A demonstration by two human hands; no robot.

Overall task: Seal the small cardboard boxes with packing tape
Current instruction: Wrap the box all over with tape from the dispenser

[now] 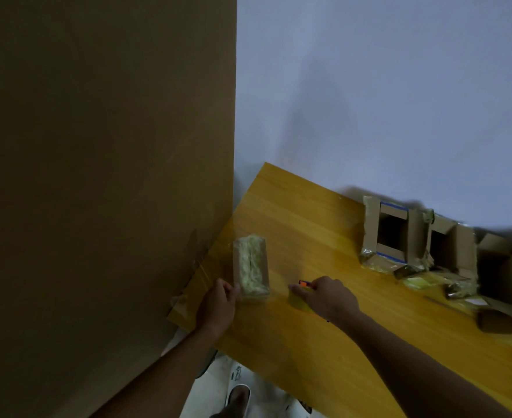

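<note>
A small cardboard box (251, 268), its top covered in wrinkled clear tape, stands on the wooden table (309, 224) near its left edge. My left hand (218, 303) touches the box's near left corner with thumb and fingers. To the right, my right hand (327, 297) curls over a roll of yellowish packing tape (298, 300) lying on the table, and an orange and black piece (303, 283) shows by the fingers. Several open cardboard boxes (396, 233) with taped flaps stand at the table's far right.
A tall brown board (103, 176) fills the left side, close to the table's left edge. A pale wall (384, 86) rises behind. Crumpled tape scraps (423, 279) lie among the open boxes. Below the table edge are the floor and a foot in a sandal (238, 399).
</note>
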